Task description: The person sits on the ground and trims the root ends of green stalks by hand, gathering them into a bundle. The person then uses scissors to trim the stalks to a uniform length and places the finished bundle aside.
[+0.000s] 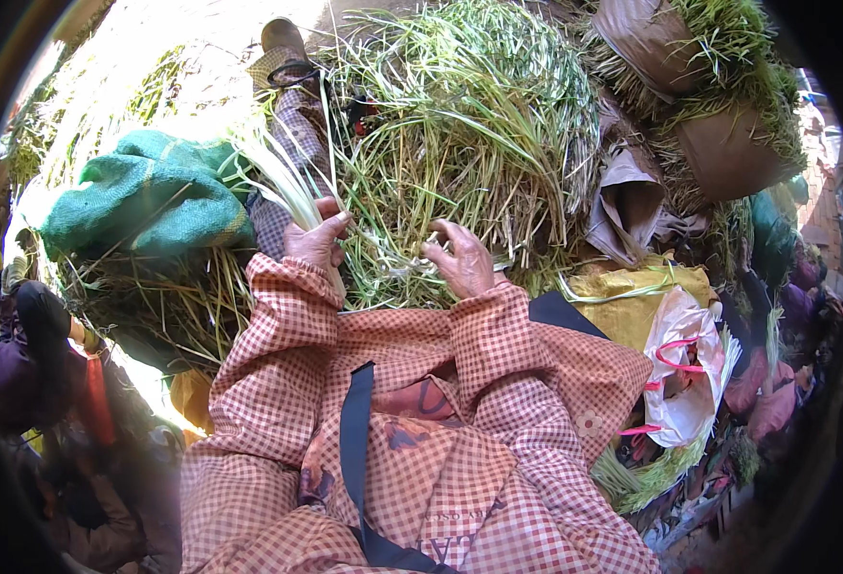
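My left hand (317, 237) grips a small bunch of long, pale stalks (291, 179) between thumb and fingers. The stalks fan out up and to the left, their lower ends passing below my palm. To the right, my right hand (463, 260) is half curled with thumb and forefinger apart, and I see nothing held in it. It hovers by the near edge of a big heap of green, grass-like stalks (464, 136), which are greener on top and straw-coloured below. Loose stalks (385, 269) lie tangled between my two hands.
A green woven sack (156, 197) lies on more stalks at left. Past my left hand stretches a checked sleeve or trouser leg (299, 122). Wrapped bundles (730, 151) are stacked at upper right. A yellow sack (629, 298) and white plastic bag (679, 373) sit at right. People (41, 359) are at left.
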`<state>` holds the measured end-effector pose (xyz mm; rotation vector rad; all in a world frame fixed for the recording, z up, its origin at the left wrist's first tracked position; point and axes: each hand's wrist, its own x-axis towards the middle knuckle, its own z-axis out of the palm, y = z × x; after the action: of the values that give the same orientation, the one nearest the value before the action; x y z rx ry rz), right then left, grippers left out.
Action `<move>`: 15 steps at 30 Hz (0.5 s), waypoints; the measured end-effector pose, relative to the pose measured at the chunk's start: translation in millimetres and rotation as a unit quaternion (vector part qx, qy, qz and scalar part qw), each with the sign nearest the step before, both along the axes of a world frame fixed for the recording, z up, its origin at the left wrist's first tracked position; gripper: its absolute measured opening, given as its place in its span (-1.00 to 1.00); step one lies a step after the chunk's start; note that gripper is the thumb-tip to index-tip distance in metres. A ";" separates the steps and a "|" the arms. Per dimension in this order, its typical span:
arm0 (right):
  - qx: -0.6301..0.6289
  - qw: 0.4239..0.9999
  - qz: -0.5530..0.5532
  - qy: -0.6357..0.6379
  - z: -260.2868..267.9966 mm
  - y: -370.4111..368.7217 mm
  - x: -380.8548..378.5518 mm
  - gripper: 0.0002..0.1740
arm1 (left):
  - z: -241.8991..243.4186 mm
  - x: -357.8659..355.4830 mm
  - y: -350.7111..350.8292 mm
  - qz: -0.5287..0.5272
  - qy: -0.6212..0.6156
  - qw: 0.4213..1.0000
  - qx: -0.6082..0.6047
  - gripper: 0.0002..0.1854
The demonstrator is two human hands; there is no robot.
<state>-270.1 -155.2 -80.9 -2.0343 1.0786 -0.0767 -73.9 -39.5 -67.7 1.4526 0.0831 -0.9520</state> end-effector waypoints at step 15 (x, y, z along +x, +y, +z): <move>0.032 0.994 0.071 0.078 0.5 -11.9 -35.4 -0.61 | 20.1 27.3 4.9 0.036 0.007 0.993 -0.114 -0.74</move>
<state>-305.5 -167.0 -80.4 -2.0796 1.0134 0.1920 -46.6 -34.6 -47.6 1.2250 0.0348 -0.8835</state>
